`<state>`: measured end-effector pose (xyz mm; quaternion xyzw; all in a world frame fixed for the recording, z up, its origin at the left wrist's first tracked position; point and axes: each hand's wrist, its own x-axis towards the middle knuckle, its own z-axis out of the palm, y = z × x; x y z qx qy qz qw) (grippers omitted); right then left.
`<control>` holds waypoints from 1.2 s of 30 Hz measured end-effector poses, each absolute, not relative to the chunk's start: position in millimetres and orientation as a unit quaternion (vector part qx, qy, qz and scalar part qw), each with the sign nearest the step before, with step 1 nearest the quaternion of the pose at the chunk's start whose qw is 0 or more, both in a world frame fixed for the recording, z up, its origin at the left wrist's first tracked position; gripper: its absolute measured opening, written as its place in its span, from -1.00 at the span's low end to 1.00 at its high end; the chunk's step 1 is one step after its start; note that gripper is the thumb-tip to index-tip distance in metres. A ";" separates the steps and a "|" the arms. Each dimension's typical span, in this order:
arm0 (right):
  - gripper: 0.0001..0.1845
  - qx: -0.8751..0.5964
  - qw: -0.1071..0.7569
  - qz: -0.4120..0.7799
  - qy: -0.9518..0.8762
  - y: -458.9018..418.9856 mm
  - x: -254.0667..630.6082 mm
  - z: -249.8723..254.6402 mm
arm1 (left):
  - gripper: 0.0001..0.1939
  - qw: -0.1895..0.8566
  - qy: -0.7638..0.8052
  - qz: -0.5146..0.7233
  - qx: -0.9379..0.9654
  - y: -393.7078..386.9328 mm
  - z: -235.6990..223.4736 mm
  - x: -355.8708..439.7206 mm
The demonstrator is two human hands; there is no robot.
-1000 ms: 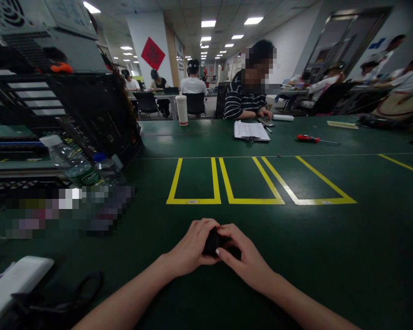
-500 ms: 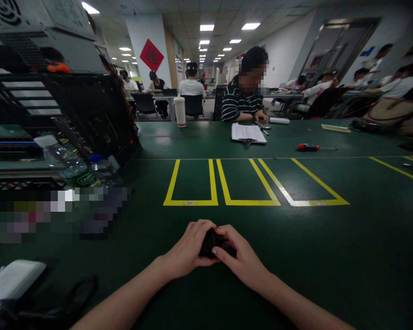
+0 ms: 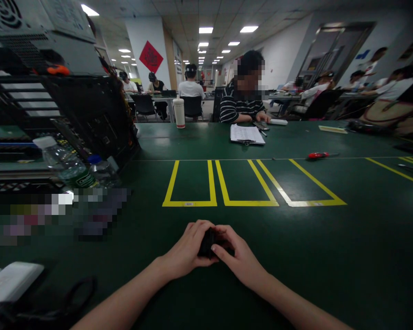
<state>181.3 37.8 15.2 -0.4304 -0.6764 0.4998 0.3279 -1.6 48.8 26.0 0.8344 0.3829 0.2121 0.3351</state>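
Note:
A small black object (image 3: 206, 243) sits between my two hands, low over the green table (image 3: 296, 256); its kind I cannot make out. My left hand (image 3: 187, 247) curls around its left side, fingers over the top and thumb beneath. From the right, my right hand (image 3: 237, 252) grips it, the thumb on the near side and the fingers at the back. Much of the object is hidden by the fingers. Beyond both hands, yellow tape outlines (image 3: 189, 204) mark the table top.
At left stand an open computer case (image 3: 96, 114), plastic bottles (image 3: 64, 160) and a white block (image 3: 13, 286) with black cable. Across the table are a clipboard (image 3: 247, 134), a red screwdriver (image 3: 318, 156), a white cup (image 3: 179, 113) and a seated person (image 3: 241, 98) in stripes.
Both hands keep their grip on the black object. The view has shifted slightly, and the red screwdriver has rolled or slid a little to the right and nearer.

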 end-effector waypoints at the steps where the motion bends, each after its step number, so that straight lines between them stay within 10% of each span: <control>1: -0.76 -0.428 0.325 0.497 -0.682 37.7 181.6 15.6 | -0.40 0.338 0.384 0.210 0.833 48.5 27.0 -1.8; 36: -0.81 -0.404 0.346 0.473 -0.702 38.7 182.2 13.9 | -0.36 0.302 0.384 0.226 0.843 51.0 13.1 -1.2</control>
